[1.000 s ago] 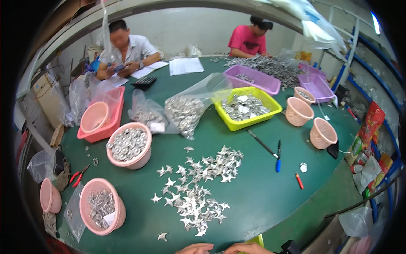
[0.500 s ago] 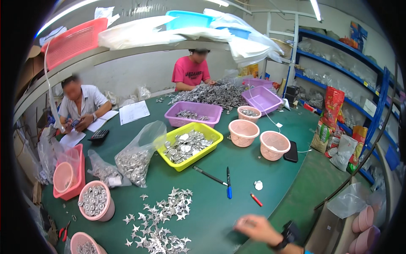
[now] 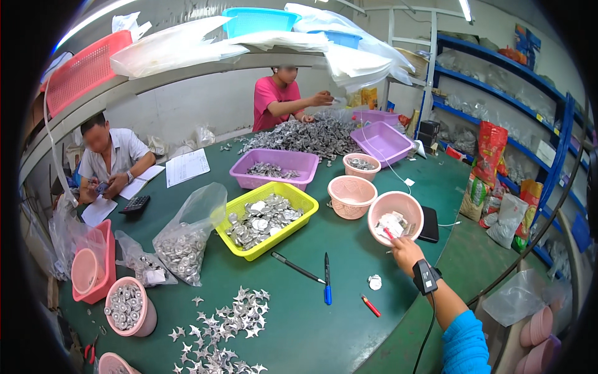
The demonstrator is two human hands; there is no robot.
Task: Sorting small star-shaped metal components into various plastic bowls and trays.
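My right hand (image 3: 408, 254), with a black device strapped to its wrist, grips the near rim of a small pink basket (image 3: 377, 232) at the right side of the table. The basket tilts toward me, showing white pieces and something red inside. Its neighbour on the left is another pink basket (image 3: 350, 209), with a third pink basket (image 3: 361, 172) of metal pieces behind. Nearer me lie a crumpled-looking white piece (image 3: 374, 282), a red pencil stub (image 3: 370, 306), a blue-capped marker (image 3: 327, 287) and a black pen (image 3: 298, 268). My left hand is out of sight.
A yellow basket (image 3: 309, 215) of metal pieces stands mid-table. Star-shaped metal pieces (image 3: 224, 330) lie scattered near the front. A black phone (image 3: 429, 225) sits beside the tilted basket. Two people work across the table, by a metal heap (image 3: 305, 137) and papers (image 3: 187, 167).
My right hand has moved forward from the table's near edge to the pink basket and taken its rim. The basket now tilts toward me. The pink-shirted person has raised a hand.
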